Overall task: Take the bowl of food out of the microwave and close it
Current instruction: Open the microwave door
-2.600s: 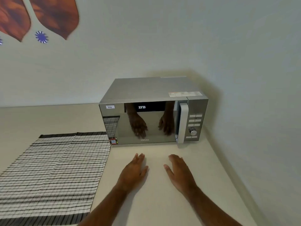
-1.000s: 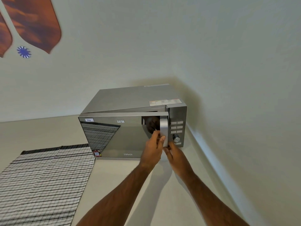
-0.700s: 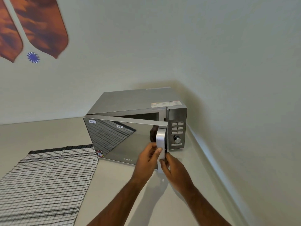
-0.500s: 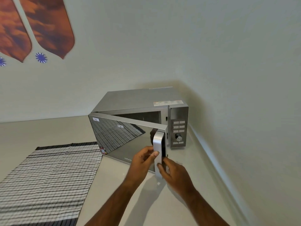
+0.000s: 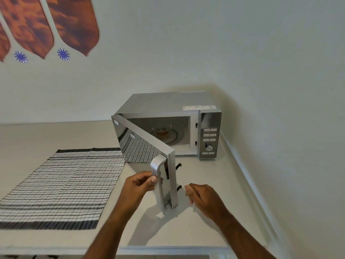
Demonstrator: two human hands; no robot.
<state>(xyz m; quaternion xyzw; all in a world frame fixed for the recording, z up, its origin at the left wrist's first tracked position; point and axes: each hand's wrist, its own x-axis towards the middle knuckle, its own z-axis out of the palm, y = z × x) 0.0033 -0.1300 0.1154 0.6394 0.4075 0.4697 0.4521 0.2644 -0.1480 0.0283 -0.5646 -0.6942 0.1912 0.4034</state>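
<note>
While door (image 5: 143, 144) hides bowl (image 5: 162, 132) partly | left hand (image 5: 139, 185) grips handle (image 5: 156, 176) | right hand (image 5: 202, 196) loose, empty

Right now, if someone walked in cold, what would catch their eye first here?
Probably the microwave in the counter's back right corner, its mirrored door swung wide toward the camera. The left hand has a grip on the door handle, while the right hand hangs just beside the door's edge, apart from it. Inside, a glass bowl with something brown sits on the turntable.
</note>
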